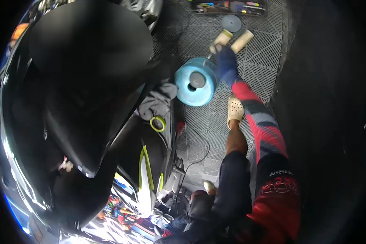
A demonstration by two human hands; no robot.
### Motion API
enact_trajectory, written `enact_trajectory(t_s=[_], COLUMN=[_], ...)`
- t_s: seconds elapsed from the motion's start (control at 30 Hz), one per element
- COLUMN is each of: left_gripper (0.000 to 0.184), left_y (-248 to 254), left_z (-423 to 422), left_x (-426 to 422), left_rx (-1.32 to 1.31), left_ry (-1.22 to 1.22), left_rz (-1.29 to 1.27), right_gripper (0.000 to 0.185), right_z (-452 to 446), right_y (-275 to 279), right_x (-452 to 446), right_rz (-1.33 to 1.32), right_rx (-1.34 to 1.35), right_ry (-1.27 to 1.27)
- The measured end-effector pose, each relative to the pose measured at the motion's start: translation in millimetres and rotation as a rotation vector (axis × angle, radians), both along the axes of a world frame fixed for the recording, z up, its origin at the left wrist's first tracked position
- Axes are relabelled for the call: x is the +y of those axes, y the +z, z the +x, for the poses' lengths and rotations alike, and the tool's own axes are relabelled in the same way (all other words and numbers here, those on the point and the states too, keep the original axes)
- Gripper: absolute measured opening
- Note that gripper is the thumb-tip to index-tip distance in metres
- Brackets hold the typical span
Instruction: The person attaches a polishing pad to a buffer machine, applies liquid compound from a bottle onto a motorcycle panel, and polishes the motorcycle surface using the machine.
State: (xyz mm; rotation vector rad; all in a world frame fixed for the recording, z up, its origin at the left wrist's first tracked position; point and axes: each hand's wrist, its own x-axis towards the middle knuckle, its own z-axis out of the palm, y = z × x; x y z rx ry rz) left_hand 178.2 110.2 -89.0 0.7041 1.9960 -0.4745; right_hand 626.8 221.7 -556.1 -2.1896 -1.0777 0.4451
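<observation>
My right hand point(226, 63), in a dark blue glove, reaches forward over the floor mat. Its fingers close on the near end of a pale roll point(223, 37) with a yellow-green band at its far end. Just right of that lies a second pale roll point(242, 41). Beyond both is a flat grey disc point(232, 23). Left of my wrist stands a blue round container point(195, 95) with a dark opening and a grey round piece point(197, 80) on its top. My left hand is not distinguishable in the frame.
A dark motorcycle body point(73, 134) fills the left side. On it rest a grey cloth point(156, 101) and a yellow-green tape roll point(157, 124). A black cable point(207, 148) crosses the grey floor mat point(197, 134). An open tool tray point(227, 7) sits at the top.
</observation>
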Motion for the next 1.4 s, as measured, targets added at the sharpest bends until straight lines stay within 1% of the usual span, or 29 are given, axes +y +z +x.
enact_trajectory(t_s=[0.07, 0.13, 0.17, 0.23, 0.27, 0.33, 0.4, 0.43, 0.47, 0.5, 0.57, 0.6, 0.63, 0.7, 0.73, 0.77, 0.83, 0.87, 0.9, 0.93, 0.97, 1.07, 1.13, 1.17, 1.23, 1.27, 1.33, 1.37, 1.4], left_gripper=[0.082, 0.082, 0.082, 0.083, 0.083, 0.083, 0.083, 0.083, 0.083, 0.083, 0.083, 0.083, 0.083, 0.083, 0.083, 0.084, 0.084, 0.084, 0.084, 0.084, 0.084, 0.084, 0.084, 0.084, 0.084, 0.085, 0.085, 0.085, 0.085], left_y=[-10, -14, -20, -28, -34, -39, -38, -37, -34, -29, -21, -14, -8, 12, 22, 34, 63, 78, 89, 99, 108, 132, 145, 150, 160, 165, 171, 175, 181], left_z=[6, 10, 14, 20, 23, 27, 28, 26, 27, 26, 28, 29, 33, 39, 42, 46, 54, 58, 62, 64, 62, 47, 28, 16, -13, -31, -72, -91, -110], left_x=[10, 15, 18, 24, 28, 33, 32, 28, 25, 17, 4, -4, -11, -25, -30, -37, -49, -54, -58, -60, -65, -76, -91, -100, -119, -132, -159, -172, -183], left_rx=[0.049, 0.097, 0.123, 0.166, 0.185, 0.216, 0.226, 0.219, 0.205, 0.181, 0.1, 0.053, 0.007, -0.097, -0.157, -0.213, -0.321, -0.374, -0.431, -0.489, -0.543, -0.713, -0.832, -0.897, -1.065, -1.161, -1.42, -1.567, -1.686], left_ry=[-0.029, -0.043, -0.041, -0.032, -0.032, -0.035, -0.034, -0.029, -0.026, -0.012, 0.013, 0.029, 0.038, 0.059, 0.061, 0.067, 0.09, 0.101, 0.115, 0.126, 0.139, 0.189, 0.232, 0.255, 0.313, 0.353, 0.443, 0.464, 0.478], left_rz=[-0.029, -0.048, -0.052, -0.064, -0.066, -0.085, -0.102, -0.105, -0.103, -0.101, -0.084, -0.082, -0.071, -0.048, -0.024, -0.004, 0.039, 0.063, 0.084, 0.107, 0.131, 0.186, 0.204, 0.203, 0.18, 0.156, 0.088, 0.056, 0.058], right_gripper=[0.07, 0.078, 0.078, 0.089, 0.089, 0.087, 0.083, 0.081, 0.089, 0.085, 0.095, 0.105, 0.099, 0.071, 0.065, 0.059, 0.049, 0.045, 0.043, 0.044, 0.045, 0.06, 0.065, 0.065, 0.066, 0.066, 0.071, 0.077, 0.076], right_z=[67, 119, 135, 149, 148, 141, 139, 139, 141, 145, 160, 158, 150, 106, 81, 57, -14, -45, -74, -101, -119, -169, -200, -215, -246, -266, -308, -329, -344], right_y=[-25, -35, -45, -69, -83, -107, -124, -120, -109, -100, -50, -30, -4, 15, 37, 77, 137, 172, 211, 251, 322, 430, 495, 519, 560, 583, 620, 628, 627], right_x=[6, 27, 41, 69, 79, 90, 81, 72, 65, 59, 35, 18, 0, -53, -81, -99, -133, -141, -138, -146, -143, -147, -156, -163, -172, -176, -177, -179, -181], right_rz=[0.015, -0.26, -0.255, -0.642, -0.644, -0.698, -0.643, -0.6, -0.574, -0.566, -0.502, -0.453, -0.465, -0.223, -0.129, -0.015, 0.321, 0.348, 0.284, 0.041, -0.197, -0.515, -0.632, -0.661, -0.59, -0.653, -0.537, -0.604, -0.673], right_rx=[-0.088, -0.158, -0.152, -0.025, -0.013, -0.15, -0.125, -0.071, -0.112, -0.05, 0.091, 0.079, 0.211, 0.15, 0.402, 0.754, 1.811, 2.204, 2.477, 2.49, 2.497, 2.49, 2.46, 2.414, 2.632, 2.578, 2.229, 1.9, 1.891], right_ry=[-0.307, -0.512, -0.524, -0.552, -0.558, -0.546, -0.433, -0.39, -0.412, -0.412, -0.498, -0.456, -0.409, -0.252, -0.217, -0.189, -0.194, -0.166, -0.019, -0.105, -0.208, 0.269, 0.159, 0.22, 0.267, 0.308, 0.422, 0.471, 0.55])
